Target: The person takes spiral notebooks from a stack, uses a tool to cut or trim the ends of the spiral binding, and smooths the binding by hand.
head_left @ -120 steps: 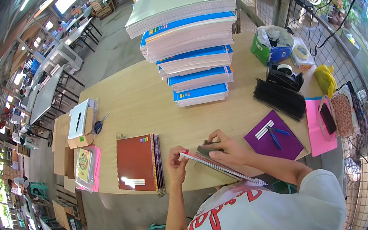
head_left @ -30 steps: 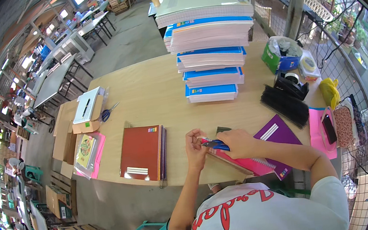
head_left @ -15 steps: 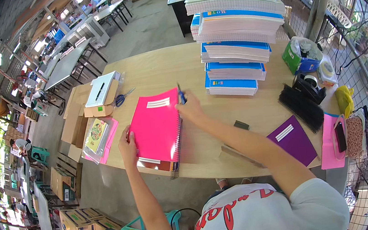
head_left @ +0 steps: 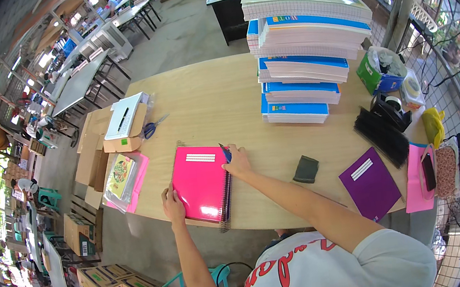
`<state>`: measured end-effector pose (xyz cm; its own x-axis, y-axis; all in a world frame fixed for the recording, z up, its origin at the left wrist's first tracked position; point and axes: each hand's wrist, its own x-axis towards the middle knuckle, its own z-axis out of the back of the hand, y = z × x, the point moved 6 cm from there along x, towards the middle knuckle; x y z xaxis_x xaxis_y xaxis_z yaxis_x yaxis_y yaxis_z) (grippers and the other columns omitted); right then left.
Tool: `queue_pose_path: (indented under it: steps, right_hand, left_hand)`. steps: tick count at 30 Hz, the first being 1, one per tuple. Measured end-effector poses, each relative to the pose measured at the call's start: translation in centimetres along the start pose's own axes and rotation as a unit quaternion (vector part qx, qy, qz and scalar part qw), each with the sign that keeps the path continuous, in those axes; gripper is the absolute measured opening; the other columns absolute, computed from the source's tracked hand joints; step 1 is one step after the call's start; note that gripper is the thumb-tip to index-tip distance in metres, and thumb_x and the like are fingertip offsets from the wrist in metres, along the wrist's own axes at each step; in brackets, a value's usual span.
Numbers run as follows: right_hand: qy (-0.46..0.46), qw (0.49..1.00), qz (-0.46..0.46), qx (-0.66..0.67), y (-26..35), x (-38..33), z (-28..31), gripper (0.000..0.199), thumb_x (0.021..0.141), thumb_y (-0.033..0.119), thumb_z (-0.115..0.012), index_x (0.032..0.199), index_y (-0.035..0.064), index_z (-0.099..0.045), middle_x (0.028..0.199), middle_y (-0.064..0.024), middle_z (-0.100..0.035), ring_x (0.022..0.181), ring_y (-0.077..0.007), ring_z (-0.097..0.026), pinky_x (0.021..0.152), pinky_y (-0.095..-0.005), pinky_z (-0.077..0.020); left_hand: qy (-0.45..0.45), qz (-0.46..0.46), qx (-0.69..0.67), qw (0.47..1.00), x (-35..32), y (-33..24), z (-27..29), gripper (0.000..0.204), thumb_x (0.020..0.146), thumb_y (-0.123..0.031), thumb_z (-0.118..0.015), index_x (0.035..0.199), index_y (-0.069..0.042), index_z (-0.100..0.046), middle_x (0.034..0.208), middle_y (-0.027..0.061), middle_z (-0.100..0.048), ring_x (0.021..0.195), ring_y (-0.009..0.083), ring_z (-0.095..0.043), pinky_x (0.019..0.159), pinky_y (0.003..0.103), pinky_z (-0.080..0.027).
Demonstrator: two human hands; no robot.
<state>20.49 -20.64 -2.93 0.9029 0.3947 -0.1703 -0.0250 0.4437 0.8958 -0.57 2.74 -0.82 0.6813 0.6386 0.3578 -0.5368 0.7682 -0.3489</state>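
On the table: one pink spiral notebook (head_left: 200,185), one purple cover (head_left: 370,183), one pair of scissors (head_left: 154,126) — and two hands (head_left: 172,198) (head_left: 238,164).

White short-sleeved T-shirt, red lettering across the chest, bare forearms, no gloves

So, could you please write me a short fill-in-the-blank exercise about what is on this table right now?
1. Both hands rest on a spiral notebook whose cover is ____.
2. The right hand holds a small ____ tool at the notebook's top corner.
3. The scissors lying left of the notebook have ____ handles.
4. The purple folder lies to the ____ of the dark sponge.

Missing words: pink; blue; blue; right
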Motion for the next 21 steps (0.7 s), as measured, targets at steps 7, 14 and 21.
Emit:
queue_pose_path:
  steps: [7, 14, 21]
  right_hand:
    - [-0.036, 0.99, 0.137, -0.004, 1.4, -1.4, 4.3, 0.068, 0.08, 0.03, -0.077, 0.138, 0.0116, -0.048, 0.111, -0.024, -0.055, 0.105, -0.0401, -0.057, 0.093, -0.0444, -0.0488]
    - [0.037, 0.967, 0.242, -0.066, 2.3, -11.9, 24.4, 0.047, 0.092, 0.03, -0.067, 0.13, 0.0071, -0.05, 0.115, -0.0188, -0.058, 0.106, -0.0372, -0.059, 0.09, -0.0438, -0.0483]
    - [-0.053, 0.987, 0.115, -0.1, -2.7, -21.7, 33.1, 0.045, 0.091, 0.026, -0.069, 0.127, 0.0061, -0.05, 0.111, -0.0189, -0.059, 0.102, -0.0378, -0.06, 0.085, -0.0431, -0.049]
  left_hand:
    - [-0.053, -0.05, 0.124, 0.99, 1.5, -3.4, 1.2, 0.051, 0.094, -0.019, -0.063, 0.143, -0.015, -0.051, 0.155, 0.0211, -0.032, 0.132, 0.0423, -0.045, 0.1, 0.047, -0.046]
    - [-0.107, -0.437, -0.329, 0.83, 7.3, -45.2, 18.8, 0.045, 0.082, -0.006, -0.072, 0.125, -0.004, -0.063, 0.139, 0.0177, -0.053, 0.125, 0.0352, -0.054, 0.104, 0.043, -0.043]
    - [0.009, -0.667, -0.2, 0.717, 9.7, -69.3, 18.7, 0.043, 0.081, -0.007, -0.074, 0.12, -0.022, -0.068, 0.119, 0.0101, -0.063, 0.118, 0.0323, -0.057, 0.097, 0.044, -0.048]
